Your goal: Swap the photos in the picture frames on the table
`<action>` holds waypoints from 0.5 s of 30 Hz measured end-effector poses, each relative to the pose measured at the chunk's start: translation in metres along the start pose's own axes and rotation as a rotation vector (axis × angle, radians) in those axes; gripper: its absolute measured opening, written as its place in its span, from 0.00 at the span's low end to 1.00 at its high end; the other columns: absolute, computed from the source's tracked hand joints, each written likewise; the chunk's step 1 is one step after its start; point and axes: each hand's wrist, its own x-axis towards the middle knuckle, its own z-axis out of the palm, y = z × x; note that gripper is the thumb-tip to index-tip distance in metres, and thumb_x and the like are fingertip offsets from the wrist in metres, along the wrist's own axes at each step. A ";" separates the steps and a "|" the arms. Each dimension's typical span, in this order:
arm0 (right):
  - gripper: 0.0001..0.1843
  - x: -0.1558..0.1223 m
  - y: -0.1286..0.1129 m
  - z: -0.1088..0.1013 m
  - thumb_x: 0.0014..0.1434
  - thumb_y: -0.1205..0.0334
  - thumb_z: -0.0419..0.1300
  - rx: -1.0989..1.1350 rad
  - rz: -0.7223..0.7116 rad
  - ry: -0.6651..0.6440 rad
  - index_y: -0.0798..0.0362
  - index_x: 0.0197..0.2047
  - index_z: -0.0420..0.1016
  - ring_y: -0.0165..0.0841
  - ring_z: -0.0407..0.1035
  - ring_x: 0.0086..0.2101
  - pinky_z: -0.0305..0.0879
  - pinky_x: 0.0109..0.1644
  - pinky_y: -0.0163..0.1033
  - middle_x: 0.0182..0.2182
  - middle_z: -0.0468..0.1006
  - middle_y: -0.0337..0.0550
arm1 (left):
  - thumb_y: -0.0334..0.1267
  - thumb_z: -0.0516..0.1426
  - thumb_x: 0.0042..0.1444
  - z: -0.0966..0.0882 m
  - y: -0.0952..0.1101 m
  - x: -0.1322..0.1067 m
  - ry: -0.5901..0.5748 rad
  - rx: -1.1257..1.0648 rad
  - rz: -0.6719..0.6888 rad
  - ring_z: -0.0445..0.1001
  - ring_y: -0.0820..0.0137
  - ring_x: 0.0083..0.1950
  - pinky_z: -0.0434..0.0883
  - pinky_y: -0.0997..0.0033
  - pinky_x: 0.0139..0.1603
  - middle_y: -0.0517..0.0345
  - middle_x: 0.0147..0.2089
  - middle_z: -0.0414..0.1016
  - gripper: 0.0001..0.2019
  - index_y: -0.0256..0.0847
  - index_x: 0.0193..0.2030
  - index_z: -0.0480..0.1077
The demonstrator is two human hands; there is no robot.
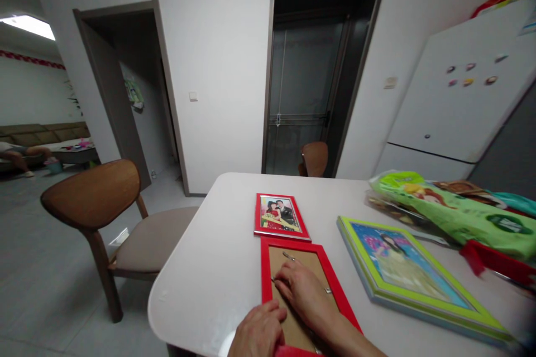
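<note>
A red picture frame [266, 268] lies face down on the white table, its brown backing board [307, 265] showing. Small metal clips sit along its inner edge, and a small metal piece [288, 256] is near the top. My right hand [305, 293] reaches over the board, its fingers pinched together at a metal clip [273, 279] on the left inner edge. Curled around the frame's lower left side is my left hand [260, 330]. Just beyond lies a second red frame [282, 216], face up with a photo of two people.
On the right of the table [209, 268] lie a green-edged framed photo [406, 265], a green plastic package [456, 212] and a red item [498, 262]. A wooden chair [94, 195] stands at the left. Behind are a doorway and a white fridge [460, 100].
</note>
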 end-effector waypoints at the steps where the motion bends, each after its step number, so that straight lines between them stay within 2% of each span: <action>1: 0.11 0.003 -0.001 0.003 0.52 0.65 0.50 -0.004 0.010 0.003 0.53 0.24 0.71 0.32 0.64 0.33 0.58 0.39 0.36 0.27 0.71 0.42 | 0.36 0.51 0.52 -0.001 0.001 0.000 -0.007 0.001 -0.002 0.67 0.65 0.50 0.66 0.68 0.49 0.53 0.46 0.72 0.04 0.40 0.31 0.65; 4: 0.11 0.007 0.002 0.008 0.52 0.66 0.49 -0.019 0.062 0.029 0.54 0.25 0.70 0.33 0.64 0.31 0.58 0.36 0.36 0.27 0.71 0.44 | 0.38 0.52 0.52 -0.003 0.001 -0.001 -0.019 -0.006 -0.012 0.67 0.65 0.51 0.66 0.68 0.49 0.54 0.46 0.72 0.05 0.40 0.30 0.65; 7: 0.11 0.006 0.001 0.009 0.52 0.67 0.48 -0.025 0.075 0.022 0.54 0.25 0.70 0.31 0.64 0.30 0.58 0.34 0.35 0.28 0.71 0.44 | 0.33 0.50 0.53 -0.002 -0.001 0.000 -0.034 -0.018 -0.025 0.65 0.67 0.52 0.64 0.69 0.51 0.55 0.47 0.71 0.04 0.41 0.31 0.65; 12: 0.11 0.006 -0.009 0.008 0.51 0.69 0.50 -0.009 0.017 -0.054 0.54 0.21 0.70 0.29 0.64 0.30 0.59 0.36 0.34 0.26 0.71 0.41 | 0.31 0.54 0.50 0.017 -0.007 -0.002 -0.045 -0.032 -0.092 0.65 0.68 0.52 0.62 0.71 0.52 0.56 0.47 0.71 0.02 0.40 0.31 0.67; 15: 0.08 0.014 -0.013 0.007 0.54 0.64 0.51 0.014 0.046 -0.069 0.56 0.29 0.70 0.29 0.65 0.32 0.62 0.38 0.37 0.31 0.71 0.41 | 0.31 0.55 0.49 0.027 -0.011 -0.004 -0.018 -0.032 -0.129 0.67 0.69 0.50 0.63 0.74 0.51 0.59 0.45 0.73 0.02 0.41 0.30 0.68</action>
